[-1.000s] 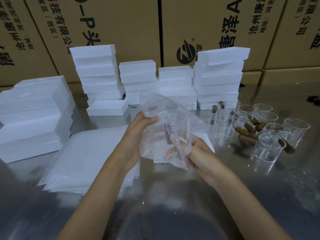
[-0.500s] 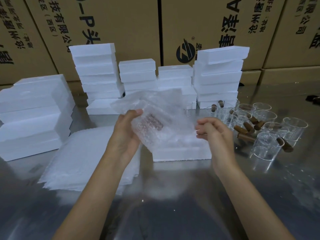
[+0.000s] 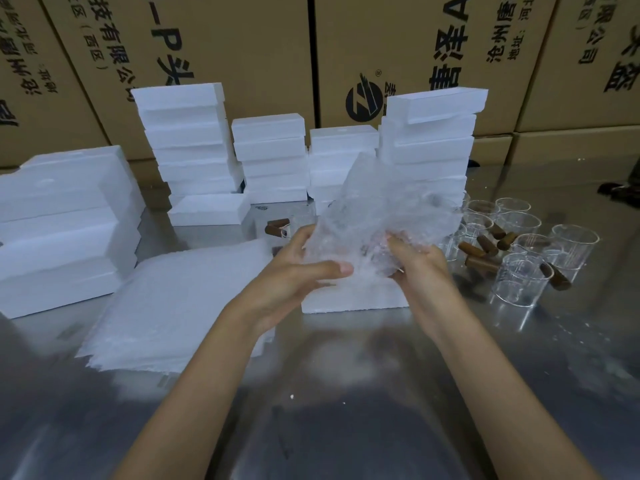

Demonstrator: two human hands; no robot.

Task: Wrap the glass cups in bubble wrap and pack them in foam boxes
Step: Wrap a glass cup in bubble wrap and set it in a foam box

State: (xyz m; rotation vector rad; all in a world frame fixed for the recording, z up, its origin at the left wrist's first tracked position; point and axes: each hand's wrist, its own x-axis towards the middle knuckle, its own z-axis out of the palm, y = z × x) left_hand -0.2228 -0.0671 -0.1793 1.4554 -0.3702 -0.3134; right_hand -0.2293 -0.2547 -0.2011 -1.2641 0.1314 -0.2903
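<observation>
Both hands hold a crumpled sheet of bubble wrap (image 3: pixel 377 220) above the metal table; what it wraps is blurred inside. My left hand (image 3: pixel 298 271) grips its lower left side, thumb laid across the front. My right hand (image 3: pixel 419 261) grips the lower right side, fingers curled into the wrap. Just below lies a white foam box (image 3: pixel 349 299). Several clear glass cups (image 3: pixel 519 282) stand at the right among brown cork stoppers (image 3: pixel 481 249). A flat pile of bubble wrap sheets (image 3: pixel 180 303) lies at the left.
Stacks of white foam boxes (image 3: pixel 190 147) line the back of the table, with a wider stack (image 3: pixel 62 230) at the far left. Cardboard cartons (image 3: pixel 242 46) form a wall behind. One brown stopper (image 3: pixel 277 226) lies beyond my left hand.
My right hand, free half a second ago, has come back onto the wrap. The sheet now stands up higher and sits further right between both hands.
</observation>
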